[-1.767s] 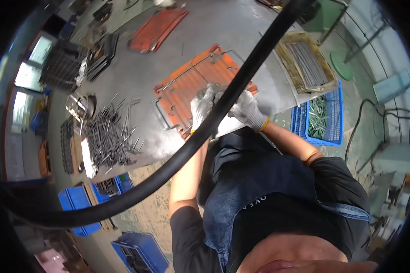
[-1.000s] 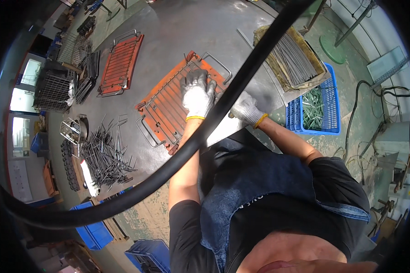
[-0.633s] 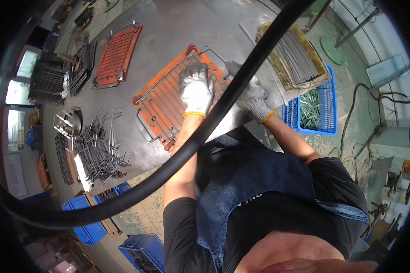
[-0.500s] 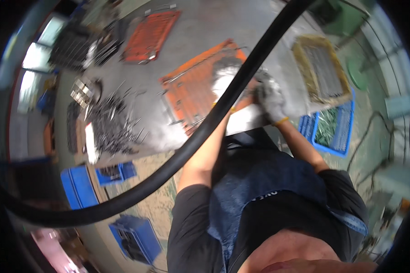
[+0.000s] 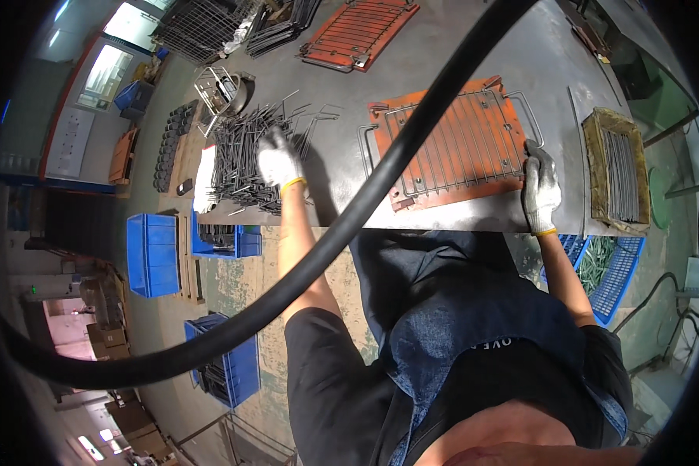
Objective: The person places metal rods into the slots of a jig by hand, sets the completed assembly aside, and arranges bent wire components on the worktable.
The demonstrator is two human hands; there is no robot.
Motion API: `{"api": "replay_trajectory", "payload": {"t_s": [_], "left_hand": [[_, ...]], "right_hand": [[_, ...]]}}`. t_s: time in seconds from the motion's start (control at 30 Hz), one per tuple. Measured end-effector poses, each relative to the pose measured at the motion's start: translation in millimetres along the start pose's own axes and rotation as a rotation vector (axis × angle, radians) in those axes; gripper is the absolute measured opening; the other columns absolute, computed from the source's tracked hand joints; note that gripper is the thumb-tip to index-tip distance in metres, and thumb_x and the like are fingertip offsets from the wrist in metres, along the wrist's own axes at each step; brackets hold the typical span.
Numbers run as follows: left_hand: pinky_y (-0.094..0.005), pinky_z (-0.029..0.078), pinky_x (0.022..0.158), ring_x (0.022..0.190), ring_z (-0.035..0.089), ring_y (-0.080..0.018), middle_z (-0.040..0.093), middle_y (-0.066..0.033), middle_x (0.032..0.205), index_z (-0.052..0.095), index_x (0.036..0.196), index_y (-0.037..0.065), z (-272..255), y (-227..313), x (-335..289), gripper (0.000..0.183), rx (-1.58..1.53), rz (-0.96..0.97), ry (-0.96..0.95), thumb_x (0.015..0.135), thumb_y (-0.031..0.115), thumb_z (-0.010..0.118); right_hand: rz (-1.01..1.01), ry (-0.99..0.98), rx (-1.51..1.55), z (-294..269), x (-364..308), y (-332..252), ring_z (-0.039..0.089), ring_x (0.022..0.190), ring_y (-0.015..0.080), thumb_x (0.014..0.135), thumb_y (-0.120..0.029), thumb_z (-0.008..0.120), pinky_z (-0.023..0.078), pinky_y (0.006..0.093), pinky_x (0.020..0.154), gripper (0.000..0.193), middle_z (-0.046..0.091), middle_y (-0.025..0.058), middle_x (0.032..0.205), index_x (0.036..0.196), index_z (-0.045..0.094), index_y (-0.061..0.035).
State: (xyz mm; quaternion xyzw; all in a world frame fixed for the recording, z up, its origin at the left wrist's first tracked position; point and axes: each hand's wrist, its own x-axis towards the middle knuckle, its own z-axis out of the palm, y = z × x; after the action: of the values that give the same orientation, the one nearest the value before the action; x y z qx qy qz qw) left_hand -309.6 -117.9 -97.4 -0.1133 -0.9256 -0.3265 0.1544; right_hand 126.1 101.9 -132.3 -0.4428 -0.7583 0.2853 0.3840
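Note:
My left hand (image 5: 280, 161), in a white glove with dark fingers, reaches over a heap of bent dark metal rods (image 5: 241, 167). Its blurred fingers blend with the rods, so I cannot tell what they hold. My right hand (image 5: 542, 190), gloved the same way, is closed at the right edge of an orange board (image 5: 485, 189), on the lower end of a bent wire handle (image 5: 533, 116). Across that board lies a wire grate (image 5: 462, 140) of parallel rods, with another handle on its left side. A black hose (image 5: 318, 268) crosses in front and hides part of the board.
A second orange board (image 5: 365, 31) with a grate lies farther back. To the right stands a worn yellowish box of straight rods (image 5: 621, 175). Below the table edge are a blue basket with green pieces (image 5: 606, 276) and blue bins (image 5: 154, 256). A wire-frame holder (image 5: 219, 92) stands behind the heap.
My left hand has moved left from the orange board to the rod heap. My right hand has shifted to the board's right edge. The whole view has turned and steadied.

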Motion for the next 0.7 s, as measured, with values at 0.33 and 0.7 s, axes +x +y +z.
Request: {"api": "replay_trajectory", "payload": {"t_s": [0.33,0.7], "left_hand": [[-0.0380,0.052,0.074,0.083,0.069,-0.0304,0.069,-0.0220,0.090,0.068,0.094,-0.005,-1,-31,42,0.049,0.205,-0.224,-0.404,0.074,0.041,0.069],[-0.0286,0.044,0.053,0.062,0.049,-0.0136,0.055,-0.0035,0.078,0.056,0.095,0.004,-33,26,5,0.017,-1.620,-0.729,-0.390,0.096,0.021,0.055]], "right_hand": [[-0.118,0.050,-0.025,1,-4,-4,0.060,0.104,0.0259,0.096,-0.017,0.047,0.047,0.0355,0.090,0.027,0.063,0.0089,0.119,0.117,0.060,-0.0083],[-0.079,0.370,0.286,-24,5,5,0.067,0.085,0.0151,0.097,-0.020,0.047,0.051,0.0284,0.072,0.030,0.065,0.0077,0.110,0.123,0.057,-0.0087]]}}
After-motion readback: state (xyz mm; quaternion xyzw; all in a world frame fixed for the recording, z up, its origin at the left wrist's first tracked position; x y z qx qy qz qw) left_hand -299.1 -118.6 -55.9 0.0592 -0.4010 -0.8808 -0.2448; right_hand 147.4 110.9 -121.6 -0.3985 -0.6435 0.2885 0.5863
